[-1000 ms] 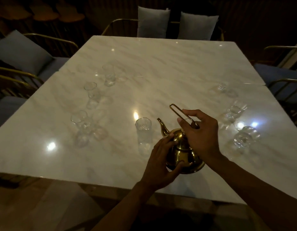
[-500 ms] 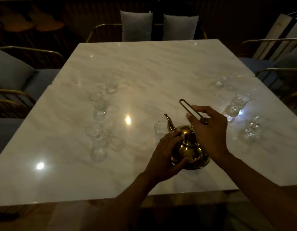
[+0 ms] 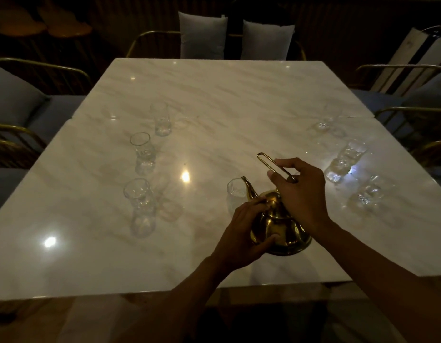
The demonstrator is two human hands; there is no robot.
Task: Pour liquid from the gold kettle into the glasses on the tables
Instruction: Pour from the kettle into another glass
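Kettle: tilted, spout at glass
Right hand: grips handle
Left hand: curled around kettle's body

Two pale grey square cushions stand upright side by side on the far seat w/ a dark gap between them, behind a thin gold metal chair frame. At left, a big grey cushion leans in a gold-railed chair; more gold rails sit nearer. Right side: gold-framed chairs w/ dark blue seats. Top left, orange rounded stool seats, dim. Top right, a white and dark striped panel, tilted.
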